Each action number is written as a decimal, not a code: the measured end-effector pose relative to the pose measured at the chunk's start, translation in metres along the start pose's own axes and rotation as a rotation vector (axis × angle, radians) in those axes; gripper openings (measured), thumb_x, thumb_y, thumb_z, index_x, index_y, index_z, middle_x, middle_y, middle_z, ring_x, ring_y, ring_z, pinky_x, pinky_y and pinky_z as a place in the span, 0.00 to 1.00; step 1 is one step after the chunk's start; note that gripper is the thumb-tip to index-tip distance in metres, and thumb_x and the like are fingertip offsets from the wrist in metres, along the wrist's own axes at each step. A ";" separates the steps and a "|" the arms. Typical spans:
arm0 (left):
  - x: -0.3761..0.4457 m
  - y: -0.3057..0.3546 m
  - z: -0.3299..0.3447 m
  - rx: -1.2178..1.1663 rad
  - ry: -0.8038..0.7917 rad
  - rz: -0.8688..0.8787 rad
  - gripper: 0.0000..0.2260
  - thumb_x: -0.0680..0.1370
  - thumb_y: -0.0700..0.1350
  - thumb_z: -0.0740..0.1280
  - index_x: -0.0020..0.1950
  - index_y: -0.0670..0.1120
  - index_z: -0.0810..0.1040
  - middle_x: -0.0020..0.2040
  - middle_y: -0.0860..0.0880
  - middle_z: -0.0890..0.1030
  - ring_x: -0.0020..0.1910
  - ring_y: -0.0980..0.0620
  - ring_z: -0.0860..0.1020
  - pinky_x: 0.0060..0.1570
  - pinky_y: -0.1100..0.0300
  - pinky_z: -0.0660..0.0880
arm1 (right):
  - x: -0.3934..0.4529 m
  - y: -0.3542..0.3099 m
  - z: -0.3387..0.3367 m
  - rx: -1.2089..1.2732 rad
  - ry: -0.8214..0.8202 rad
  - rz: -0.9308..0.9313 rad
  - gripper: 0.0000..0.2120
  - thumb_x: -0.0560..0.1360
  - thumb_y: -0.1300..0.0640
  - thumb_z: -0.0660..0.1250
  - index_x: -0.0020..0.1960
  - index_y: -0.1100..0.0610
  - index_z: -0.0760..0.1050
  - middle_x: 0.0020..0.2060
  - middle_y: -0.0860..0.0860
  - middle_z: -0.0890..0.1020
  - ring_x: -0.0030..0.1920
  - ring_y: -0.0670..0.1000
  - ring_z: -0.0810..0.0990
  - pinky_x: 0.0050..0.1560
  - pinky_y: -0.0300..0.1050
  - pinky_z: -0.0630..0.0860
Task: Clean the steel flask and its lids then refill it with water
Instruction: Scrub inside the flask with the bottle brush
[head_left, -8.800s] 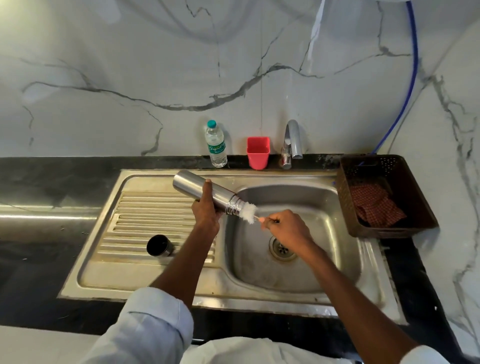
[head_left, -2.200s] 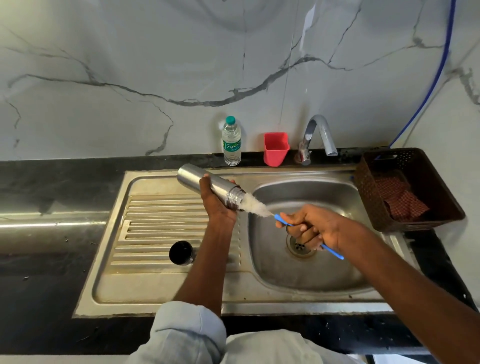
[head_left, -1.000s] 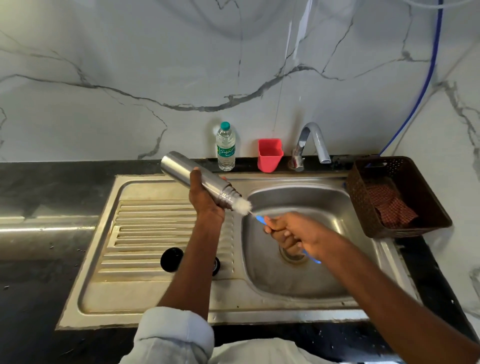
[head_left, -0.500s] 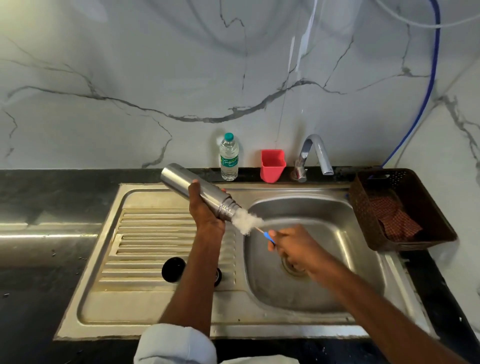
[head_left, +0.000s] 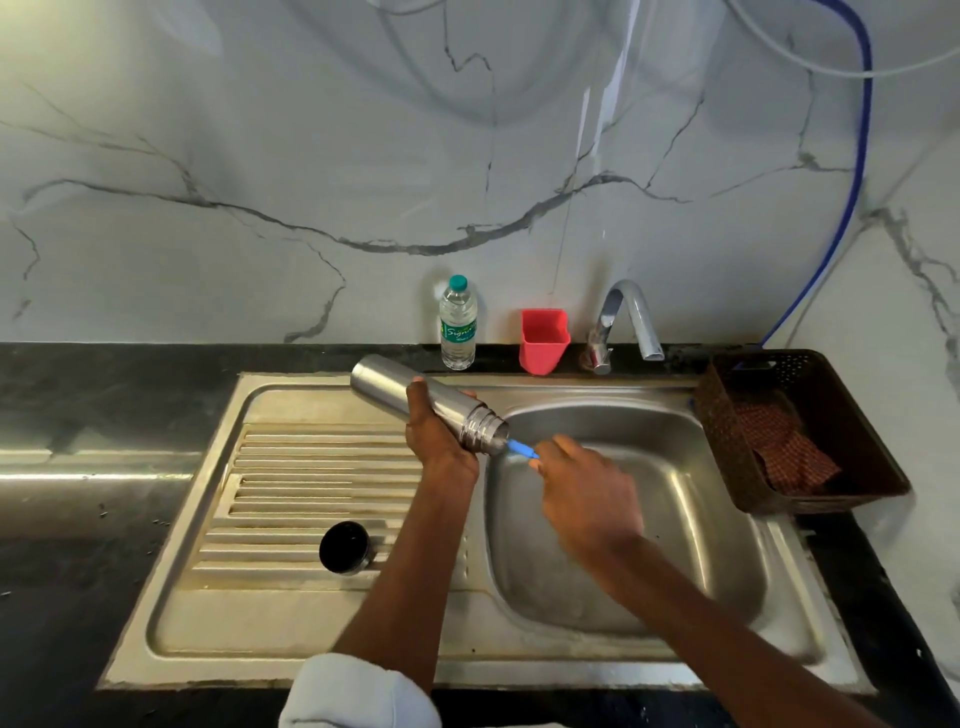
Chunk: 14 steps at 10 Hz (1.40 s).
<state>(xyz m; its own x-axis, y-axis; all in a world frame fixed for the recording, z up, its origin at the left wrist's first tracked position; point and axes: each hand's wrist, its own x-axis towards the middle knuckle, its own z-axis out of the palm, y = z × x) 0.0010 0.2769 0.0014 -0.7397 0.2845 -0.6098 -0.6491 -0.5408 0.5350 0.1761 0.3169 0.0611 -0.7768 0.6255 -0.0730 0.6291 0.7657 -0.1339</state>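
My left hand (head_left: 439, 441) grips the steel flask (head_left: 410, 397) round its middle. The flask lies tilted above the sink's left side, its threaded mouth pointing right and down toward the basin. My right hand (head_left: 587, 493) holds the blue handle of a bottle brush (head_left: 521, 448). The bristle head is hidden inside the flask; only a short piece of handle shows at the mouth. A black lid (head_left: 344, 547) stands on the ribbed drainboard (head_left: 291, 483), left of my left forearm.
The steel basin (head_left: 675, 519) lies under my right hand, with the tap (head_left: 628, 325) behind it. A plastic water bottle (head_left: 457, 325) and a red cup (head_left: 544, 340) stand at the wall. A brown basket (head_left: 862, 415) holding a checked cloth sits at the right.
The brush's white bristles were outside the flask's mouth half a second ago; now they are pushed inside. My right hand has moved left, close to the mouth.
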 end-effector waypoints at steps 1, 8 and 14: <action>-0.002 -0.007 -0.002 0.000 -0.053 -0.035 0.26 0.74 0.56 0.74 0.63 0.40 0.76 0.41 0.40 0.81 0.36 0.44 0.82 0.36 0.52 0.81 | 0.017 0.000 -0.001 0.721 -0.275 0.363 0.07 0.77 0.54 0.64 0.45 0.55 0.79 0.32 0.50 0.78 0.31 0.54 0.77 0.29 0.43 0.70; -0.002 0.015 -0.002 0.102 -0.236 -0.127 0.23 0.77 0.51 0.72 0.67 0.42 0.74 0.46 0.41 0.82 0.46 0.42 0.83 0.57 0.41 0.81 | 0.014 0.019 0.025 0.956 -0.350 0.293 0.15 0.82 0.49 0.60 0.39 0.52 0.75 0.26 0.48 0.75 0.25 0.49 0.72 0.29 0.49 0.75; 0.004 0.019 0.008 0.042 -0.067 0.038 0.31 0.72 0.57 0.78 0.68 0.42 0.75 0.46 0.40 0.84 0.39 0.43 0.84 0.39 0.50 0.82 | 0.009 0.038 0.014 1.327 -0.666 0.465 0.09 0.83 0.57 0.61 0.52 0.59 0.79 0.26 0.48 0.68 0.21 0.44 0.60 0.23 0.36 0.55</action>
<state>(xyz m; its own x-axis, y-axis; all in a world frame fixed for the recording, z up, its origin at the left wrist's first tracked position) -0.0151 0.2738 0.0136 -0.7731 0.3175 -0.5491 -0.6263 -0.5189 0.5818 0.1926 0.3497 0.0417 -0.6252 0.3090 -0.7167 0.6142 -0.3717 -0.6961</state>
